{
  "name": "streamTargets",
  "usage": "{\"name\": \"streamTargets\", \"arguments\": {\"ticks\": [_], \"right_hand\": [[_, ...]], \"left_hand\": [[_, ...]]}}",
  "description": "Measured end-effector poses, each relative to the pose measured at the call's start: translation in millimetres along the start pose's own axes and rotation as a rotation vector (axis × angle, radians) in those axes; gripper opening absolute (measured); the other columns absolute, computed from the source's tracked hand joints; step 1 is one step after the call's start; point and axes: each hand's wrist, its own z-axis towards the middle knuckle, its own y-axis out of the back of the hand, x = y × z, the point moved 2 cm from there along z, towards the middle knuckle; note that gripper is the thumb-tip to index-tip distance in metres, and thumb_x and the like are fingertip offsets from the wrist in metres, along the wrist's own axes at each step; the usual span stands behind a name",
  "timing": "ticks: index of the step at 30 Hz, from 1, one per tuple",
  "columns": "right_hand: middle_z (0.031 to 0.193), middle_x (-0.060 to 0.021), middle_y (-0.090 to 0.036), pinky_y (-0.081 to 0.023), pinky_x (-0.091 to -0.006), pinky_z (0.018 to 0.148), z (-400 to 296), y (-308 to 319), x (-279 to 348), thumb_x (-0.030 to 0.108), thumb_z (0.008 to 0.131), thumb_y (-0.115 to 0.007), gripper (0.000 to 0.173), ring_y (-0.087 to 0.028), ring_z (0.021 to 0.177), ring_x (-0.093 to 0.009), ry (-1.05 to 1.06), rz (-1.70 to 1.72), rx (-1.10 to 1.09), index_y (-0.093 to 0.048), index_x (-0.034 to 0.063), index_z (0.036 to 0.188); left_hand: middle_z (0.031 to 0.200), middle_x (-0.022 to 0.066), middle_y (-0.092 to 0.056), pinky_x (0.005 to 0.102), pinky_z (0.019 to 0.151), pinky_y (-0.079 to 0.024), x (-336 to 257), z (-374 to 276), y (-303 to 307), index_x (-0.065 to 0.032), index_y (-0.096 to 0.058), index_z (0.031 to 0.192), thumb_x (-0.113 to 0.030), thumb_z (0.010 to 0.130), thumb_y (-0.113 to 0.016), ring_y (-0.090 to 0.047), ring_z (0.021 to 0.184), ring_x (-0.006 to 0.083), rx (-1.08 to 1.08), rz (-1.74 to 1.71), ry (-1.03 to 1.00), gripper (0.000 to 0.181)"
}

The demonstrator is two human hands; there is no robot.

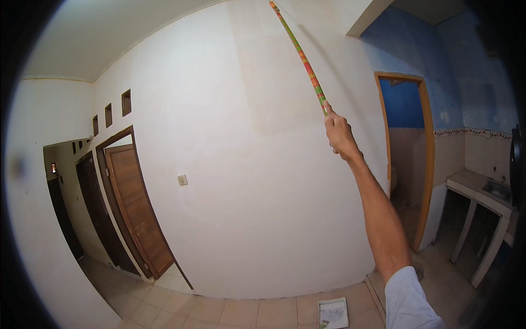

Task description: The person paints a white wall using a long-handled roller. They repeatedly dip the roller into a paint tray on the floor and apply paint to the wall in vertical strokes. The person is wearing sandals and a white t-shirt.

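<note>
My right hand [341,133] grips the lower end of a long pole [306,61] with a red, orange and green pattern. The arm is stretched out, and the pole slants up and to the left, past the top of the picture, so whatever its far end carries is hidden. Behind it stands a white wall [213,164] with faint beige patches in its upper part. On the tiled floor below lies a paint tray [333,313] with whitish contents and a small green item at its near end. My left hand is out of view.
At left, a brown wooden door [139,205] stands ajar beneath small vent openings [108,115]. A light switch [182,179] sits on the wall. To the right are an orange door frame [427,164] and a counter [468,183] with a sink [495,190]. A floor step [374,288] runs near the tray.
</note>
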Motion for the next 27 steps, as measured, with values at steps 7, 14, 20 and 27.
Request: {"name": "streamTargets", "arguments": {"ticks": [7, 14, 20, 27], "right_hand": [[0.094, -0.0237, -0.066, -0.053, -0.0441, 0.073, -54, -21, -61, 0.014, 0.103, -0.035, 0.053, -0.063, 0.075, -0.031, 0.175, -0.116, -0.070, -0.029, 0.0098, 0.155], [0.070, -0.0142, -0.053, -0.048, -0.0345, 0.062, -166, -36, -128, 0.016, 0.105, -0.038, 0.054, -0.049, 0.058, -0.017, 0.080, -0.042, -0.018, -0.026, 0.0087, 0.157], [0.086, -0.0228, -0.064, -0.049, -0.0342, 0.063, -260, -32, -176, 0.009, 0.102, -0.043, 0.057, -0.052, 0.061, -0.017, -0.078, -0.093, 0.090, -0.028, 0.0125, 0.157], [0.080, -0.0184, -0.063, -0.043, -0.0323, 0.056, -360, -21, -261, 0.004, 0.099, -0.046, 0.059, -0.046, 0.058, -0.016, 0.050, -0.097, 0.005, -0.031, 0.0110, 0.156]], "left_hand": [[0.106, 0.0112, -0.068, 0.0451, 0.077, -0.056, 23, -10, -3, -0.0076, -0.045, 0.144, -0.026, 0.091, -0.054, -0.067, 0.092, 0.0240, -0.010, 0.033, 0.098, 0.057], [0.105, 0.0105, -0.068, 0.0445, 0.070, -0.057, 55, -8, -3, -0.0099, -0.046, 0.141, -0.026, 0.093, -0.060, -0.069, 0.087, 0.0245, 0.010, -0.022, 0.133, 0.052], [0.108, 0.0106, -0.067, 0.0458, 0.072, -0.058, 74, -25, 9, -0.0121, -0.038, 0.145, -0.026, 0.093, -0.061, -0.069, 0.092, 0.0242, 0.088, -0.092, -0.100, 0.058], [0.103, 0.0094, -0.067, 0.0448, 0.070, -0.057, 84, -33, 9, -0.0122, -0.043, 0.136, -0.030, 0.092, -0.061, -0.068, 0.090, 0.0228, 0.037, 0.050, 0.005, 0.051]]}}
